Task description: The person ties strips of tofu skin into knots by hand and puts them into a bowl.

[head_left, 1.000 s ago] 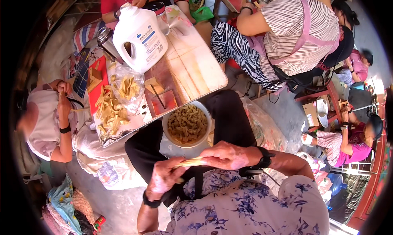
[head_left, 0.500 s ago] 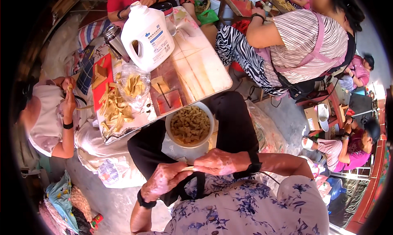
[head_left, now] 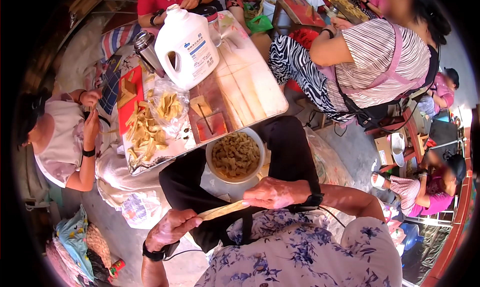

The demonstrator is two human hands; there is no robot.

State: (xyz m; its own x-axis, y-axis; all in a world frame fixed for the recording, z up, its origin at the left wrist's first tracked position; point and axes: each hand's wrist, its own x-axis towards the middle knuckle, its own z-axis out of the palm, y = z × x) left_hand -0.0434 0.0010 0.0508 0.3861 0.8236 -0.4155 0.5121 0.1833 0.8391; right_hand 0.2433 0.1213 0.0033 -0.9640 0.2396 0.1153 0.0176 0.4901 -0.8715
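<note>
A flat, pale yellow strip (head_left: 221,210) that looks like dried plant leaf stretches between my two hands above my lap. Its lower left end is pinched in my left hand (head_left: 172,228), thumb against fingers. My right hand (head_left: 274,193) grips the upper right end, palm down. Beyond them, between my knees, stands a white bowl (head_left: 261,162) with many short, knotted-looking yellowish pieces (head_left: 235,154) inside. On the table, more yellow strips (head_left: 145,134) lie in a loose pile beside a clear plastic bag (head_left: 172,107) of them.
The low table (head_left: 257,87) carries a white jug (head_left: 187,47), a steel flask (head_left: 146,49), a lidded jar (head_left: 213,29) and a red block with a thin rod (head_left: 211,127). Co-workers sit around: one at left (head_left: 65,137), one in stripes (head_left: 380,57) at right. Cloths (head_left: 75,242) lie lower left.
My hands have moved apart, the left one down and leftward, so a longer stretch of the strip shows between them. The whole view has shifted slightly.
</note>
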